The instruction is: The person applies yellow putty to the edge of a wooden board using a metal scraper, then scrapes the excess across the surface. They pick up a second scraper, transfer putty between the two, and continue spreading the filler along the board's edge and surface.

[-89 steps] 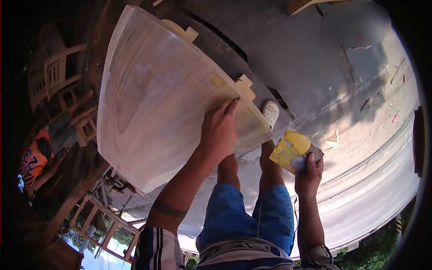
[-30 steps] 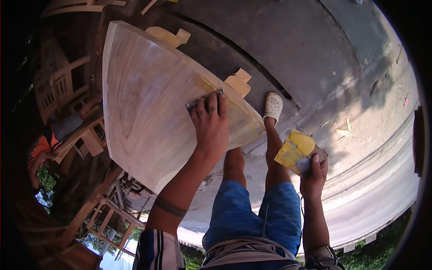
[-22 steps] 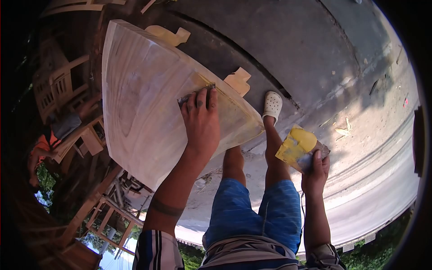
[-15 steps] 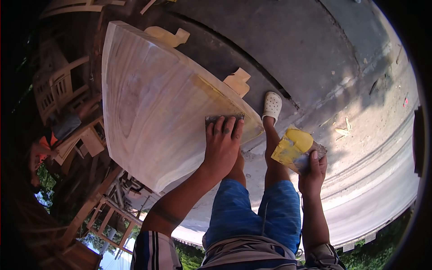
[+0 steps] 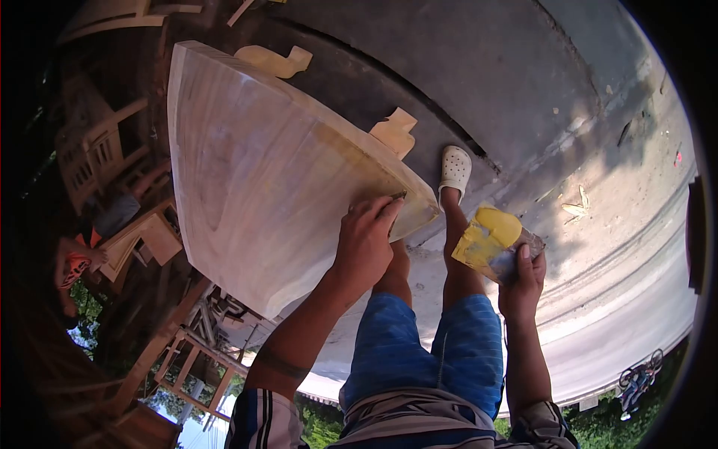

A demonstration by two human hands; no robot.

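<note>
A broad pale wooden tabletop (image 5: 254, 165) with visible grain spreads out ahead, slightly to my left. On its surface, by the right-hand edge, my left hand (image 5: 364, 236) is closed around a thin dark putty spreader (image 5: 399, 197), which shows mostly as an edge between the fingers. Faint yellowish smears lie on the wood close by. My right hand (image 5: 522, 283) grips a flat putty board (image 5: 465, 245) off to the side of the tabletop, thumb on top. A thick lump of yellow putty (image 5: 497, 226) sits on that board.
Shaped wooden legs (image 5: 394, 133) stick out beyond the tabletop's far edge. Wooden chairs (image 5: 105, 150) and other furniture stand at left, near a person in orange and black (image 5: 75, 262). My foot in a white clog (image 5: 455, 170) rests on the concrete floor (image 5: 508, 82).
My left hand has tilted, turning the spreader from face-on to nearly edge-on against the wood. The yellow streak near the edge looks fainter. My right hand has barely moved.
</note>
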